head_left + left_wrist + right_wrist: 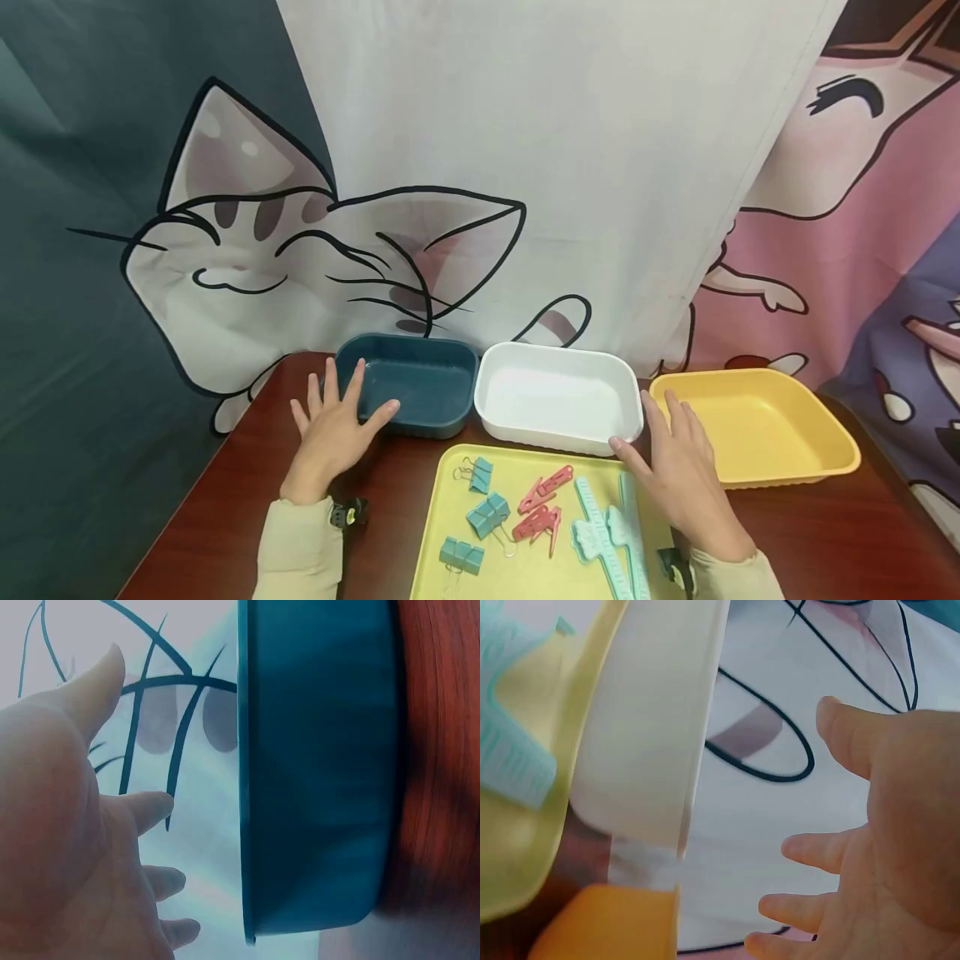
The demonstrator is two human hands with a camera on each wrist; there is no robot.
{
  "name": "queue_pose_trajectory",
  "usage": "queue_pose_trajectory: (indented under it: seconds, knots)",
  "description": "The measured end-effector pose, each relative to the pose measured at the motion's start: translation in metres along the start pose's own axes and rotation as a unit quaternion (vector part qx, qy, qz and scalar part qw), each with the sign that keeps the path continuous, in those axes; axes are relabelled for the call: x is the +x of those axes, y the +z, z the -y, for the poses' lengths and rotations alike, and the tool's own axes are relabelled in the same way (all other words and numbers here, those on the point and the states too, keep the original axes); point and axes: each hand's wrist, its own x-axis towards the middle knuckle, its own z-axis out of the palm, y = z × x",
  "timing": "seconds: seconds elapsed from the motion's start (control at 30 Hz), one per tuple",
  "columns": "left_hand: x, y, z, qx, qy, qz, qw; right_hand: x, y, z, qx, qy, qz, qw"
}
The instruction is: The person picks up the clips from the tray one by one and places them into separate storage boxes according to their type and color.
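My left hand hovers with spread fingers over the front left corner of a dark blue bin, holding nothing. Fingers likewise spread, my right hand is raised between the white bin and the yellow bin, over the right side of a pale yellow tray. On that tray lie several teal binder clips, red clothespin-like clips and two long mint sealing clips. In the left wrist view the blue bin's side wall stands beside the hand.
The three bins stand in a row along the back of the brown wooden table. Behind them hangs a cloth printed with cartoon cats. Dark wrist-worn devices sit at both cuffs.
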Motion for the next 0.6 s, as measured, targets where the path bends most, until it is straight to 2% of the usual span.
queue_pose_trajectory:
  seconds: [0.13, 0.33, 0.6]
  knots:
    - [0.002, 0.000, 0.005, -0.012, -0.007, 0.001, 0.9999, 0.002, 0.005, 0.011, 0.005, -0.021, -0.004, 0.9998]
    - [0.004, -0.002, 0.012, -0.020, -0.015, 0.006, 0.9997, 0.003, 0.015, 0.029, 0.000, -0.075, -0.021, 0.9970]
    - [0.007, -0.007, 0.023, -0.029, -0.023, 0.019, 0.9991, 0.003, 0.030, 0.053, 0.024, -0.092, -0.015, 0.9954]
